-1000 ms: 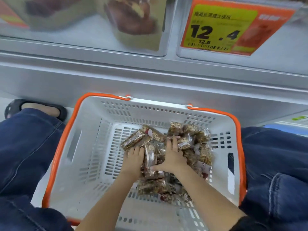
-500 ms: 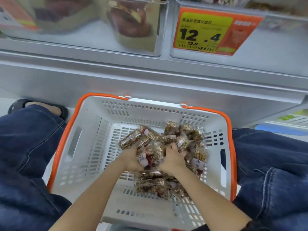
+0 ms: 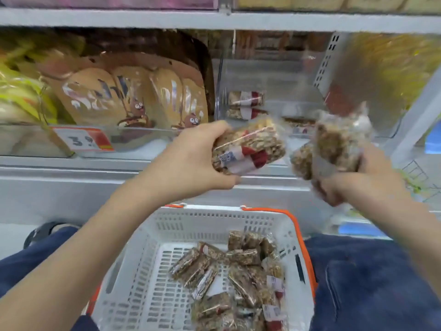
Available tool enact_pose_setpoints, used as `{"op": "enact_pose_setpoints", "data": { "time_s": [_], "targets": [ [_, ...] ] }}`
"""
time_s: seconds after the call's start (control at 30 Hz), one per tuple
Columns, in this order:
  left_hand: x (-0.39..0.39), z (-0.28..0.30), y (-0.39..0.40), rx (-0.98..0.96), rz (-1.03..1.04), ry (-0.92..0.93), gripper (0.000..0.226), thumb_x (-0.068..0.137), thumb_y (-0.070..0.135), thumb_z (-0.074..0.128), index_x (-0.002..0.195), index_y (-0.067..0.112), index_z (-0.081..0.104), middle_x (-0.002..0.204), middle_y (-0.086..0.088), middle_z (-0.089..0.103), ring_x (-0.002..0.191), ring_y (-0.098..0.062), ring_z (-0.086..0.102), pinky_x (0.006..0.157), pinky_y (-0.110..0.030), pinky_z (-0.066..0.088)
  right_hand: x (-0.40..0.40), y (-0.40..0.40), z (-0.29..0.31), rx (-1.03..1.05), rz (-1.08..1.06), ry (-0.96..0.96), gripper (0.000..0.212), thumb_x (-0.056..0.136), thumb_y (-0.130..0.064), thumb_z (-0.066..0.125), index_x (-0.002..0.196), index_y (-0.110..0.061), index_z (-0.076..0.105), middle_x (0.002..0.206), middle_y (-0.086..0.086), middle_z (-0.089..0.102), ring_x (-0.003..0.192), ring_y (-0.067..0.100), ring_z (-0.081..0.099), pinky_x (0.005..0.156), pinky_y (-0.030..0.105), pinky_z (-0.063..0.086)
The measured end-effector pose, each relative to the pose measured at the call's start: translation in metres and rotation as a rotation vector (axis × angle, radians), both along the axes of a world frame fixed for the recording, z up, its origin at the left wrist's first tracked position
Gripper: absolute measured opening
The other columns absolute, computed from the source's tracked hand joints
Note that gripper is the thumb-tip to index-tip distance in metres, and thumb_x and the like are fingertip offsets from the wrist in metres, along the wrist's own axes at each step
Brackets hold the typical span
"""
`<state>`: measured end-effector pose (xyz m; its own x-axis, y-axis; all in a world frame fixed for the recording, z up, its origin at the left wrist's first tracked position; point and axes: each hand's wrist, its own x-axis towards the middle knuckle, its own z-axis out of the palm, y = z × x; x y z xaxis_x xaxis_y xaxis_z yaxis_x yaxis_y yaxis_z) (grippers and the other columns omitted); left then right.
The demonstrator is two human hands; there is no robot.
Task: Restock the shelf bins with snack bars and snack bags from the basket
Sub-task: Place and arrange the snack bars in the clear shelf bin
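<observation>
Both hands' fingers grip clear-wrapped nutty snack bars (image 3: pixel 248 149); right bundle (image 3: pixel 334 149) apparently blurred.

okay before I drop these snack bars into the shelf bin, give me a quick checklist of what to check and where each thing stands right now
1. Left hand grips its snack bars firmly: ok, fingers wrap the bundle.
2. Right hand grips its bundle: cannot tell how firmly, the view is blurred there.
3. Target bin holds the same product: ok, matching bars with red and white labels lie inside.
4. Room in the bin: ok, only a few bars lie at the bottom.
5. Path to the bin opening: cannot tell, its clear front wall is hard to make out.
6. Stock left in the basket: ok, many bars remain.
</observation>
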<state>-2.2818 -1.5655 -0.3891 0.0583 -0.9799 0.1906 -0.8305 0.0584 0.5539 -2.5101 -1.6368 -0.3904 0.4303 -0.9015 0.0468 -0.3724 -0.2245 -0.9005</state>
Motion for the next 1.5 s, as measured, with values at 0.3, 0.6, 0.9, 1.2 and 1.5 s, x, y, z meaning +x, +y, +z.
{"op": "enact_pose_setpoints", "data": {
  "time_s": [0.3, 0.6, 0.9, 1.2, 1.5],
  "targets": [
    [-0.010, 0.024, -0.166, 0.166, -0.087, -0.484, 0.069, 0.069, 0.032, 0.081, 0.127, 0.016, 0.049, 0.127, -0.003, 0.055, 0.114, -0.026, 0.053, 0.087, -0.037, 0.047, 0.005, -0.153, 0.043, -0.435, 0.114, 0.664, 0.021, 0.058, -0.015, 0.057, 0.075, -0.015, 0.046, 0.093, 0.007, 0.044, 0.093, 0.029, 0.052, 0.079, 0.037, 0.046],
    [0.010, -0.058, -0.234, 0.397, 0.141, -0.184, 0.061, 0.083, 0.046, 0.065, 0.132, 0.014, 0.048, 0.133, -0.009, 0.054, 0.118, -0.029, 0.053, 0.098, -0.041, 0.045, 0.061, -0.263, -0.031, 0.053, -0.205, 0.208, 0.034, 0.073, 0.007, 0.056, 0.101, -0.011, 0.055, 0.075, 0.006, 0.056, 0.075, 0.028, 0.057, 0.059, 0.029, 0.041],
    [0.006, -0.064, -0.237, 0.436, 0.048, -0.597, 0.074, 0.095, 0.059, 0.030, 0.145, 0.039, -0.022, 0.158, -0.004, -0.015, 0.144, -0.030, -0.018, 0.111, -0.058, -0.014, 0.063, -0.308, -0.074, -0.354, 0.160, 1.010, 0.062, 0.101, -0.033, 0.037, 0.146, -0.051, -0.002, 0.159, -0.009, -0.007, 0.144, 0.035, 0.015, 0.113, 0.053, 0.017],
    [0.004, -0.061, -0.230, 0.489, -0.275, -0.334, 0.078, 0.092, 0.044, 0.053, 0.151, 0.026, 0.005, 0.159, -0.003, 0.013, 0.144, -0.023, 0.017, 0.117, -0.047, 0.017, 0.056, -0.315, -0.086, -0.224, 0.081, 0.836, 0.040, 0.102, -0.045, 0.023, 0.142, -0.049, 0.027, 0.158, -0.007, 0.017, 0.144, 0.030, 0.016, 0.117, 0.046, 0.015],
    [-0.004, -0.062, -0.231, 0.724, -0.089, -0.633, 0.079, 0.092, 0.065, 0.026, 0.147, 0.031, -0.019, 0.155, -0.008, -0.025, 0.144, -0.026, -0.018, 0.116, -0.051, 0.002, 0.058, -0.302, -0.076, -0.184, 0.019, 1.101, 0.060, 0.092, -0.068, 0.012, 0.146, -0.049, -0.005, 0.158, -0.005, -0.017, 0.144, 0.034, -0.017, 0.113, 0.055, -0.007]
  ]
}}
